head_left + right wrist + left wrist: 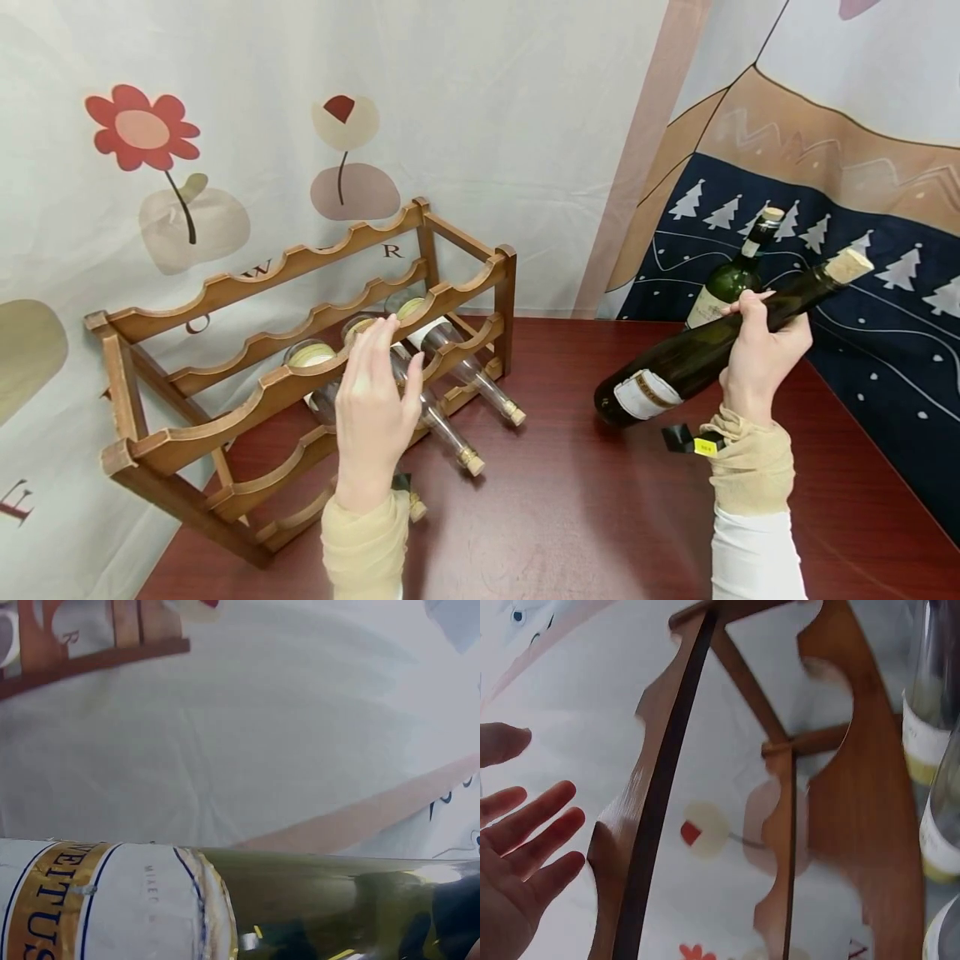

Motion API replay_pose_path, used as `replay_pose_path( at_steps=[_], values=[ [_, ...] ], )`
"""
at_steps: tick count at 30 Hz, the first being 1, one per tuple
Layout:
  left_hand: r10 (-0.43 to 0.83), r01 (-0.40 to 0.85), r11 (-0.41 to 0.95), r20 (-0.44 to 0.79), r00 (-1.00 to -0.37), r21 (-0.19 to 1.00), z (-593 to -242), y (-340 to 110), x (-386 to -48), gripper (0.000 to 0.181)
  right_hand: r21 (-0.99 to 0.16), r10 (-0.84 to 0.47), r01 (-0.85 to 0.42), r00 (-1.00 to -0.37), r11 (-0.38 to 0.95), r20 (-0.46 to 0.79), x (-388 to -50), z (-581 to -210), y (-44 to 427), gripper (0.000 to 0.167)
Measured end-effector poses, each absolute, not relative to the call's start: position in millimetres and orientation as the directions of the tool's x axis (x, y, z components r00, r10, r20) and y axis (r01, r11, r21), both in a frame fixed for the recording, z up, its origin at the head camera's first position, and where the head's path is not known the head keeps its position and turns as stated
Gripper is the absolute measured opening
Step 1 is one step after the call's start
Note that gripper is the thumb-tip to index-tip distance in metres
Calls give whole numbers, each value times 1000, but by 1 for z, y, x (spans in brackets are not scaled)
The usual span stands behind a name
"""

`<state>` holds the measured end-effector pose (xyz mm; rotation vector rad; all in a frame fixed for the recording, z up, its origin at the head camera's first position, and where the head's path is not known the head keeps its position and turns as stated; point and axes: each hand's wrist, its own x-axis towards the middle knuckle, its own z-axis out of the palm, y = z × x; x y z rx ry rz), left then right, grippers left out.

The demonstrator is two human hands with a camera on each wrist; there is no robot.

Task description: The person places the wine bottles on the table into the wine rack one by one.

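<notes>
My right hand point(763, 354) grips a dark wine bottle point(697, 354) near its neck. The bottle is tilted, cork up to the right and base down to the left over the table; its white and gold label point(112, 900) fills the lower left of the right wrist view. My left hand point(372, 408) is raised in front of the wooden wine rack point(300, 383), fingers extended and nothing in them. Several clear corked bottles point(450, 437) lie in the rack's lower row, necks toward me. In the left wrist view the left hand point(525, 862) is beside a rack rail.
A green wine bottle point(731, 279) stands upright at the back right, partly behind the held one. The dark red table point(555, 517) bears the rack on its left. Printed cloth point(525, 150) hangs behind the table and along its right side.
</notes>
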<state>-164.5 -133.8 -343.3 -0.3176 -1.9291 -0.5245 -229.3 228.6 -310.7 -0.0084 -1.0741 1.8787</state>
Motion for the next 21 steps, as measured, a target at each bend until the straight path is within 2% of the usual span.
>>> replay_pose_path(
  at_steps=[5, 11, 21],
  values=[
    [50, 483, 854, 895, -444, 192, -350, -121, -173, 48, -653, 734, -727, -559, -210, 386, -221, -310, 221, 9],
    [110, 548, 810, 864, -492, 209, -356, -102, -178, 54, -573, 753, -764, -556, -296, 352, -213, -308, 215, 13],
    [195, 593, 783, 831, -521, 189, -363, -83, -182, 63, -474, 767, -793, -559, -383, 316, -202, -308, 209, 17]
  ],
)
